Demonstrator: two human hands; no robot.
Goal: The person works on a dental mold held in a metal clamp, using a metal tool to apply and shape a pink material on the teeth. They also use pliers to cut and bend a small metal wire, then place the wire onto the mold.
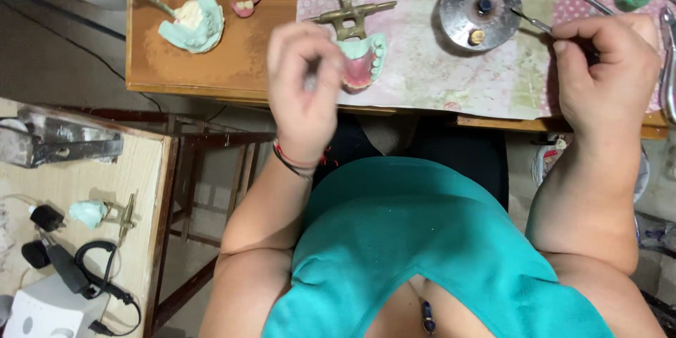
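Metal tool [533, 23] in right hand [605, 70], tip up-left toward burner [481, 11].

1. Bare patterned cloth [429, 74] lies open between the left hand [303, 91] and right hand [605, 74]
2. The round metal burner [481, 10] blocks the far side
3. The brass articulator [355, 46] crowds the left hand

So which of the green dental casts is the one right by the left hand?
The cast with pink gums and teeth on the brass articulator, lying on the patterned mat, right beside the left hand. The other large cast lies on bare wood farther left; a small one is on the side table.
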